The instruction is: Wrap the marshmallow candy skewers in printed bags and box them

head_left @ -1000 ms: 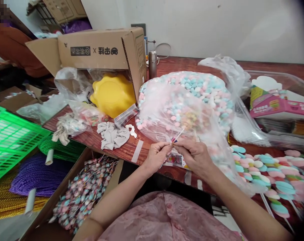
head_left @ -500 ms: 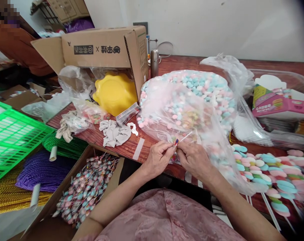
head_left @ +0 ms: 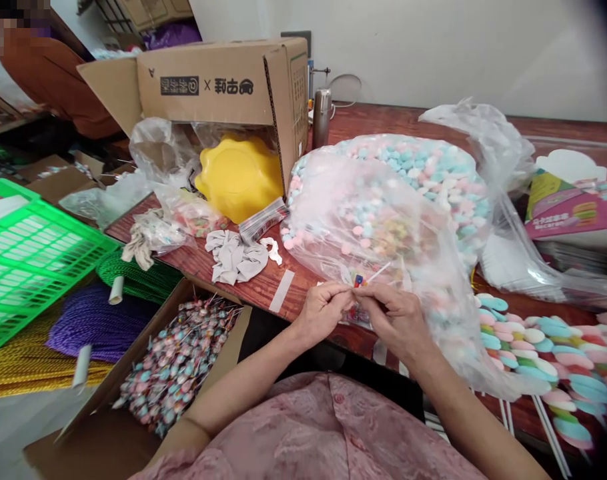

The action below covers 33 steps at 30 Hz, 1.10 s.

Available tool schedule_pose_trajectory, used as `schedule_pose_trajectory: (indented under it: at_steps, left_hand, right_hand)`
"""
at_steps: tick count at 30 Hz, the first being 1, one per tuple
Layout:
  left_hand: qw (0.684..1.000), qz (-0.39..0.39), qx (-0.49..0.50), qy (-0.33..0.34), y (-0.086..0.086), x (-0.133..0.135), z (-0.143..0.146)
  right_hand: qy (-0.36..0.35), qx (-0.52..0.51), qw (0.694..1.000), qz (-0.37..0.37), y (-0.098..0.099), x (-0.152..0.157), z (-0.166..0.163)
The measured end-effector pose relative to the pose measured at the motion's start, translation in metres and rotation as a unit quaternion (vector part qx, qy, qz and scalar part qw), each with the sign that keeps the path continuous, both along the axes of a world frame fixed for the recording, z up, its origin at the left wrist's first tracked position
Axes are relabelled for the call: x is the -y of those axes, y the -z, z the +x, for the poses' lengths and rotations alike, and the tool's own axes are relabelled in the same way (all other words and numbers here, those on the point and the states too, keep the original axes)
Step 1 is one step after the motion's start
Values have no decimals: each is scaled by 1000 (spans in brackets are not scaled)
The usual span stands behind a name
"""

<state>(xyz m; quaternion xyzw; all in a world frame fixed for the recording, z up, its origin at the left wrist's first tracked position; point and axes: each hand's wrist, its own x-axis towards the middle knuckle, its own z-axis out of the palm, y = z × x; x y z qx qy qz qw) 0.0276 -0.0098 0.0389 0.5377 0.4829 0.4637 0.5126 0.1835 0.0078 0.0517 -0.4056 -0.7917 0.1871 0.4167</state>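
While the red-brown table (head_left: 303,283) spreads before me, the big clear bag (head_left: 343,193) of pastel pieces lies just beyond my hands, and a printed cardboard box (head_left: 223,77) stands farther off to the left. Down on my left, an open carton (head_left: 233,343) holds a heap of wrapped sweets (head_left: 178,360). My left hand (head_left: 328,310) and right hand (head_left: 396,313) meet near the table's front edge, fingers pinched together. A thin white stick (head_left: 379,273) slopes up rightward from them; at its lower end sits a small coloured piece (head_left: 359,280), nipped between both sets of fingertips, its exact shape hidden. I'd judge a light, close pinch best, keeping the stick clear of the bag's loose film.
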Motion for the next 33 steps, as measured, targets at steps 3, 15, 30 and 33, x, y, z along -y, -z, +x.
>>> schedule_pose_trajectory:
  at_steps: [3,15,30,33]
  left_hand:
    - [996,-57,66,9,3,2,0]
    - [940,-221,259,-16,4,0,-2]
    - [982,-82,168,-8,-4,11,0]
    - [995,-6,93,26,-5,15,-2]
  right_hand:
    - [8,-13,1000,17,8,-3,-1]
    - [-79,-73,973,-203,-2,0,1]
    - [-93,-253,871,-411,22,9,10]
    - [-178,-145,870,-436,17,-1,21]
